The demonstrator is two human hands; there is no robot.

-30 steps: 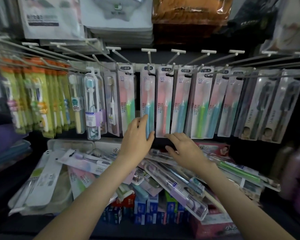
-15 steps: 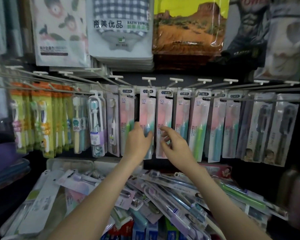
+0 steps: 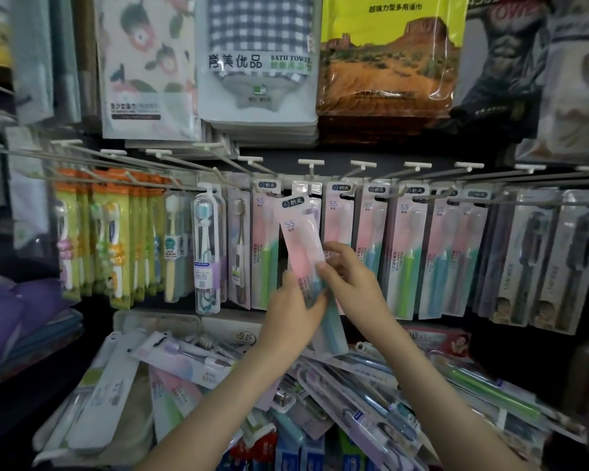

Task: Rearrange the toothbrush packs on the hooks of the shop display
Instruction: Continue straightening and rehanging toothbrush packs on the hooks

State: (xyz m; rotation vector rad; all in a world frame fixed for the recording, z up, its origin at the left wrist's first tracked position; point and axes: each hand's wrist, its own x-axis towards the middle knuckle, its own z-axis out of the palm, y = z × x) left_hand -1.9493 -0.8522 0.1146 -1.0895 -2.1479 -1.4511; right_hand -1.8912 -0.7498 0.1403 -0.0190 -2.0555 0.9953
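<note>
Toothbrush pack (image 3: 301,239): long flat card with clear blister, pink at top fading to blue-green below, dark round logo on header, "SS" printed under it. Pack tilted, header leaning left, in front of row of packs (image 3: 371,232) hanging from white hooks (image 3: 310,162). Cannot tell if header is on hook.
Left hand (image 3: 291,302): grips lower part of pack from left.
Right hand (image 3: 352,282): pinches pack's right edge at mid-height.
Below: loose packs (image 3: 184,362) heaped on shelf. Above: towel bags (image 3: 257,62).
</note>
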